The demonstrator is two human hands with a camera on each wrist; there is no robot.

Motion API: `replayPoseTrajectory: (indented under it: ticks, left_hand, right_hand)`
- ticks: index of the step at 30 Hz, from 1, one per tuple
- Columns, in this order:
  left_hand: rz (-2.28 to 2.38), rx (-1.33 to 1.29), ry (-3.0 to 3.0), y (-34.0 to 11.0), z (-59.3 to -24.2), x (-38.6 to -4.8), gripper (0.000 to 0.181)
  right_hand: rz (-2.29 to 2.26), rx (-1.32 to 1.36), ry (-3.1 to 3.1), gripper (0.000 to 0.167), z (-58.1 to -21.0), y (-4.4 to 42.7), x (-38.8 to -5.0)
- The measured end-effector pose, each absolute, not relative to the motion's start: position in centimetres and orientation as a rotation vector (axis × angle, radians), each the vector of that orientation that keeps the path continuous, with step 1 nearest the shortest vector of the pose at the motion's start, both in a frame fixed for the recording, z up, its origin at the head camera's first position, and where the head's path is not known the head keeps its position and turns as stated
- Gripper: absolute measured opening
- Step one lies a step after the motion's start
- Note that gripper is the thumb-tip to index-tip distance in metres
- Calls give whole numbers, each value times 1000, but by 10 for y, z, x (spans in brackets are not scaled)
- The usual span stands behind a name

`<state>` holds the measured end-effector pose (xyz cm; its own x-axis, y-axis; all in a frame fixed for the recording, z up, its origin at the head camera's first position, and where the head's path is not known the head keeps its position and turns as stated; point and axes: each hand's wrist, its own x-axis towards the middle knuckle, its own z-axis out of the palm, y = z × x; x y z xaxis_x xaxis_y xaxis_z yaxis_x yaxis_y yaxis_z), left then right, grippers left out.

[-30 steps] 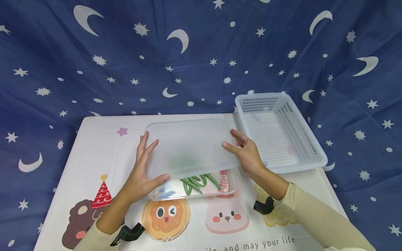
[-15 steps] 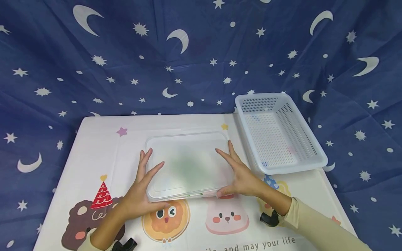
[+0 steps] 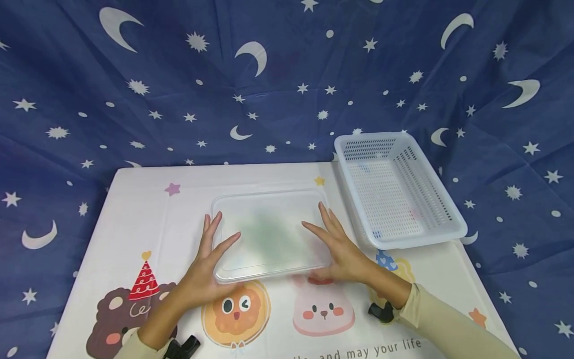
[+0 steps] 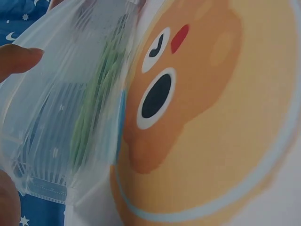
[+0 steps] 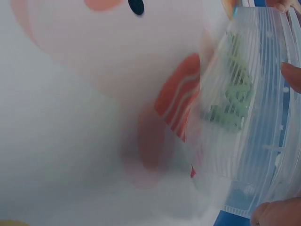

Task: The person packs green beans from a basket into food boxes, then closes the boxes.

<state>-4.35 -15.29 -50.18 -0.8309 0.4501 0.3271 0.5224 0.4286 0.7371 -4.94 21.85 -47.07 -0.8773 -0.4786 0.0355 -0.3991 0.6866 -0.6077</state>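
Observation:
A clear plastic food container with a frosted lid (image 3: 269,234) sits between my two hands in the head view. The lid lies over its whole top. Through the ribbed wall, slender green pods (image 4: 94,106), like green beans, show in the left wrist view. My left hand (image 3: 204,271) grips the container's left end, the thumb low at the front and the index finger over the lid. At the other end my right hand (image 3: 343,254) holds the right side, its thumb at the front edge and fingers spread over the lid's corner. The undersides of both hands are hidden.
A white perforated plastic basket (image 3: 399,199) stands at the back right, just beyond the right hand. The white table cover (image 3: 148,209) bears cartoon prints. Behind the table hangs a blue cloth (image 3: 287,75) with moons and stars.
The lid, earlier held tilted above the open container with the green pods showing, came down onto it. Both hands moved down to the sides, and the container has shifted slightly right and back.

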Motion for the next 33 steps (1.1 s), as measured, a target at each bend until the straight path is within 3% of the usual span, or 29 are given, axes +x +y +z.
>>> replayPoseTrajectory:
  ticks: [33]
  left_hand:
    - [-1306, -858, -2808, -164, -508, -61, 113]
  right_hand:
    - [-805, -654, 2763, 102, -465, 207, -50]
